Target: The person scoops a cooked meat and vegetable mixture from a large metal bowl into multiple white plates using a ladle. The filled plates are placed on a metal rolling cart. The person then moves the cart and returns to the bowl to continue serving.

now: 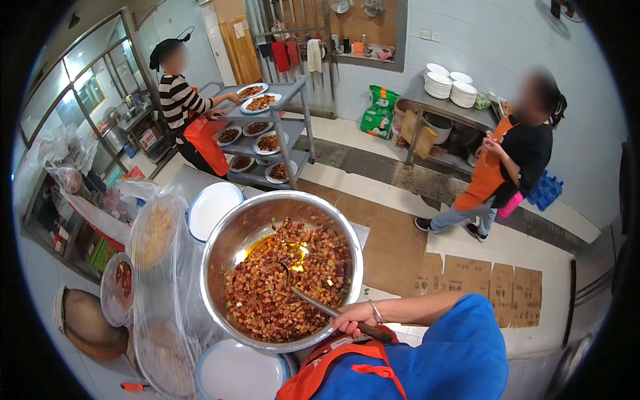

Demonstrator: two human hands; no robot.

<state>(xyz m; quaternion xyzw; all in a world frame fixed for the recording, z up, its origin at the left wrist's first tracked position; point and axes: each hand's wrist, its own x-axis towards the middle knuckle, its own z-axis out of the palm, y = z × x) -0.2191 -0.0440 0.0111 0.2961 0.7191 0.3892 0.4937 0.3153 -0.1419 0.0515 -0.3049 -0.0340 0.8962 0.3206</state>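
Observation:
My right hand point(352, 317) grips the long handle of a metal ladle point(314, 301). The ladle's bowl rests in diced, oily cooked food point(275, 310), which partly covers it. This food lies in a large stainless steel basin point(356, 260) directly before me, with reddish oil point(260, 248) pooled toward its far side. Against the basin's far left sits a white plate with a blue rim point(215, 210). Nearer to me, a stack of similar plates point(241, 372) stands beside the basin's lower left edge. My left hand is out of view.
Plastic film point(165, 285) covers containers of food on the left. Beyond the basin, a person in a striped top point(180, 102) reaches to a grey cart point(292, 120) holding filled plates. Another person point(520, 155) stands right, near a steel table point(472, 116) with stacked plates. Cardboard point(465, 275) covers some floor.

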